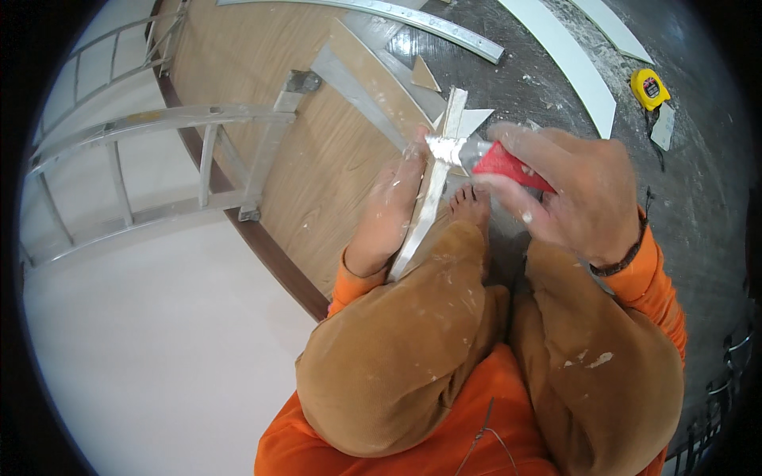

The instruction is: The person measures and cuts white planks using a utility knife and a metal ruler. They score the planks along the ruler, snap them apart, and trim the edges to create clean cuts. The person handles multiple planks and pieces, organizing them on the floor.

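My right hand (pixel 587 190) is closed round the red handle of a paintbrush (pixel 508 166). The brush has a grey metal collar, and its white-coated bristles press on a long narrow strip (pixel 429 214). White wet-looking material covers the strip's upward edge. My left hand (pixel 387 213) grips the strip along its left side, with white smears on the skin; some of its fingers are hidden behind the strip. The strip slants from beside my left knee up past the bristles.
Cut board pieces, including a small triangle (pixel 425 75), lie ahead. A metal strip (pixel 444 28) and white panels (pixel 571 71) curve across the dusty grey floor. At right are a yellow tape measure (pixel 649 89) and a small offcut (pixel 663 127). An aluminium ladder (pixel 135 123) stands left.
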Tool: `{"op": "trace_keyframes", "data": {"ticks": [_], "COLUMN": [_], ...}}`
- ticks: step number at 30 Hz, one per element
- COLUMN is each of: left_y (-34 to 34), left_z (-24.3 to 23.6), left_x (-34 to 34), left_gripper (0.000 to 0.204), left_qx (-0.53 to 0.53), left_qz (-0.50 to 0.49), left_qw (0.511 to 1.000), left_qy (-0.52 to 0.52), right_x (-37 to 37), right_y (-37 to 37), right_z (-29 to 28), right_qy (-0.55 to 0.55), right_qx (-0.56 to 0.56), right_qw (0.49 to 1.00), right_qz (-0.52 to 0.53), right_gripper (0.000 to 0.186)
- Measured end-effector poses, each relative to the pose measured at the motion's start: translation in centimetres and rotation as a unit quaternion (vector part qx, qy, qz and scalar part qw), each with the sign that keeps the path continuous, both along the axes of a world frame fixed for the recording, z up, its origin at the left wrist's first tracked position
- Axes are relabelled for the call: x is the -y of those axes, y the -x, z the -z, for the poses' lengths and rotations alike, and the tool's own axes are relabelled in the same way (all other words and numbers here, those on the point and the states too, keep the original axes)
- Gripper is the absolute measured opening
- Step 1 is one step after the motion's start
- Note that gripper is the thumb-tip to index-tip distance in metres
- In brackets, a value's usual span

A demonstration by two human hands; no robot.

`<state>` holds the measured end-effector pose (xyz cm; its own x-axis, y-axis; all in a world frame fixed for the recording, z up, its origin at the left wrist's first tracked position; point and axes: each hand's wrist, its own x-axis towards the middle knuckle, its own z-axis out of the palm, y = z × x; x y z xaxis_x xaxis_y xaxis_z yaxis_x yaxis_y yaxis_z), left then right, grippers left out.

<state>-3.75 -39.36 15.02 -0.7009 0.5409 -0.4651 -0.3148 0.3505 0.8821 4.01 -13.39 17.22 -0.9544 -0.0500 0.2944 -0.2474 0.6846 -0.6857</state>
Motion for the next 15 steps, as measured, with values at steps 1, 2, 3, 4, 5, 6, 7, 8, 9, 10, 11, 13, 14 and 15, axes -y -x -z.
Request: {"op": "trace_keyframes", "data": {"ticks": [1, 2, 3, 4, 5, 6, 7, 8, 9, 10, 11, 13, 14, 15], "left_y": [-0.1, 0.0, 0.0, 0.2, 0.1, 0.2, 0.0, -0.1, -0.1, -0.1, -0.1, -0.1, -0.1, 0.0], "left_z": [0.2, 0.1, 0.1, 0.1, -0.1, -0.5, -1.9, -2.2, -2.5, -2.4, -2.3, -2.1, -2.0, -2.0], "left_x": [0.2, 0.3, 0.3, 0.4, 0.1, -0.3, -1.6, -2.3, -3.0, -3.3, -3.4, -3.5, -3.3, -3.2], "left_gripper": [0.054, 0.052, 0.050, 0.047, 0.044, 0.042, 0.040, 0.041, 0.042, 0.044, 0.046, 0.047, 0.046, 0.046], "left_qx": [-0.033, -0.032, -0.030, 0.007, 0.048, 0.086, 0.128, 0.146, 0.162, 0.153, 0.139, 0.107, 0.100, 0.093], "left_qz": [0.025, 0.030, 0.035, 0.019, -0.012, -0.045, -0.096, -0.119, -0.143, -0.145, -0.142, -0.133, -0.125, -0.118], "left_qw": [0.999, 0.999, 0.998, 0.998, 0.997, 0.993, 0.986, 0.981, 0.976, 0.977, 0.979, 0.985, 0.986, 0.988], "left_qy": [-0.005, -0.018, -0.032, -0.055, -0.057, -0.060, -0.042, -0.036, -0.031, -0.034, -0.036, -0.038, -0.041, -0.044], "right_x": [-0.3, -0.4, -0.4, -0.3, -0.2, -0.2, 0.0, 0.2, 0.5, 0.7, 0.8, 0.9, 0.9, 0.9], "right_y": [-0.1, -0.2, -0.4, -0.6, -0.6, -0.6, -0.6, -0.7, -0.7, -0.8, -0.8, -0.8, -0.9, -0.9], "right_z": [-0.1, -0.4, -0.7, -0.9, -1.2, -1.6, -1.8, -1.9, -1.9, -1.9, -1.9, -2.0, -2.0, -2.0], "right_qy": [0.004, 0.004, 0.004, 0.005, -0.006, -0.016, -0.023, -0.029, -0.034, -0.038, -0.043, -0.053, -0.052, -0.051], "right_qx": [0.003, 0.002, 0.000, -0.001, 0.006, 0.013, 0.020, 0.022, 0.024, 0.027, 0.021, 0.009, 0.008, 0.007], "right_qw": [1.000, 1.000, 1.000, 0.999, 0.999, 0.998, 0.997, 0.996, 0.994, 0.993, 0.993, 0.993, 0.993, 0.994], "right_qz": [0.006, -0.010, -0.026, -0.042, -0.052, -0.062, -0.076, -0.087, -0.098, -0.110, -0.107, -0.102, -0.101, -0.100], "right_gripper": [0.042, 0.042, 0.042, 0.041, 0.042, 0.042, 0.042, 0.042, 0.043, 0.043, 0.043, 0.043, 0.043, 0.043]}}
